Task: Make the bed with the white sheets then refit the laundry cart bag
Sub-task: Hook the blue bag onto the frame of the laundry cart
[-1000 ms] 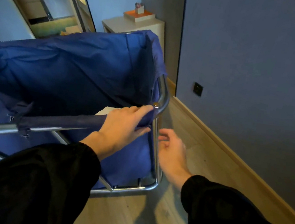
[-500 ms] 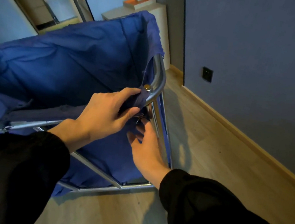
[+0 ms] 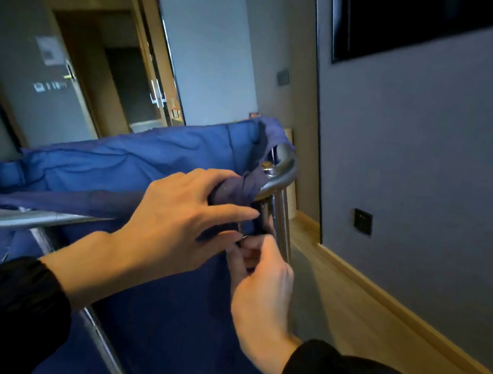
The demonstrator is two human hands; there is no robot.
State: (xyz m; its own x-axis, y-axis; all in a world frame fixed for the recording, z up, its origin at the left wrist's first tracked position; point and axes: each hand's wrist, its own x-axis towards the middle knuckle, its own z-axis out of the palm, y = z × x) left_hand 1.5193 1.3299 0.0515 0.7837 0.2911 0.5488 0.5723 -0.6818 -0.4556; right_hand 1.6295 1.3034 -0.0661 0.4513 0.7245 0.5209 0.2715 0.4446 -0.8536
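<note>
Right hand [image 3: 262, 287] has closed up since half a second ago: then its fingers were spread, reaching under the cart corner; now they are drawn together in a pinch just below the left hand, and the view has tipped up toward the doorway. Laundry cart bag [image 3: 134, 164], blue cloth, hangs inside the chrome frame [image 3: 44, 220], far wall standing, near hem sagging along the front rail. Bed and white sheets not in view; judged to be on the refitting half of the task. Left hand [image 3: 170, 223] grips the bunched hem [image 3: 235, 190] where it wraps over the rail at the right corner, fingers curled over the top, forefinger laid out toward the upright. Right hand pinches a small fastening tab [image 3: 242, 240] under the rail; a metal glint shows there, but whether it is a snap or a hook is too hidden to tell. A metal stud [image 3: 266, 166] sits on top of the corner bend, bare. Doing it well, by my reading: keep the left hand pulling the hem snug round the tube so there is slack at the tab, bring the tab up square to its mate, press straight, not at a slant. Risk: cloth caught between the two halves, or the hem sliding back along the rail once the left hand lets go.
</note>
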